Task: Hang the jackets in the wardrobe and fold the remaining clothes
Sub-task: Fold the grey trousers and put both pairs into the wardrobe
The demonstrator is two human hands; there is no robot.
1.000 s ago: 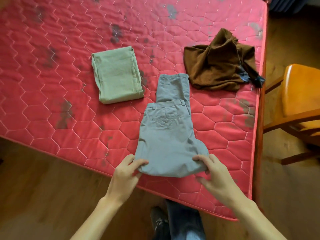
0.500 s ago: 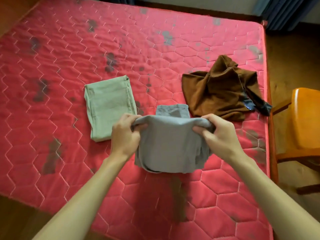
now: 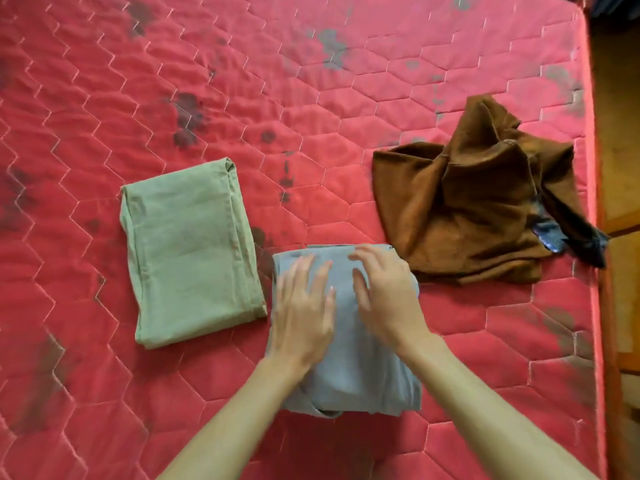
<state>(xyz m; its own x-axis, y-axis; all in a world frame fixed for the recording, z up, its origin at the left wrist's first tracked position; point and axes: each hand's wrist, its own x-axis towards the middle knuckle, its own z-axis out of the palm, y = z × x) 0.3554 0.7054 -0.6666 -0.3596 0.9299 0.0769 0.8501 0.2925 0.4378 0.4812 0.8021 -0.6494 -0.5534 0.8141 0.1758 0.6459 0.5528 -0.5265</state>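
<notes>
Grey trousers (image 3: 349,368) lie folded into a compact rectangle near the front of the red quilted mattress (image 3: 346,105). My left hand (image 3: 303,313) rests flat on their left half, fingers spread. My right hand (image 3: 384,296) lies on their right half, fingers apart and slightly curled near the far edge. Neither hand grips the cloth. To the left, folded green trousers (image 3: 188,247) lie flat. At the right, a brown garment (image 3: 464,216) sits crumpled in a heap with a dark blue piece (image 3: 554,237) showing at its right side.
The mattress has dark stains across its surface. Its right edge (image 3: 594,168) runs down the frame, with wooden floor (image 3: 620,98) and part of a wooden chair (image 3: 623,251) beyond it.
Both hands carried the near end of the grey trousers up and over the far part, let go, and now lie flat on the folded bundle. The view has shifted closer to the bed.
</notes>
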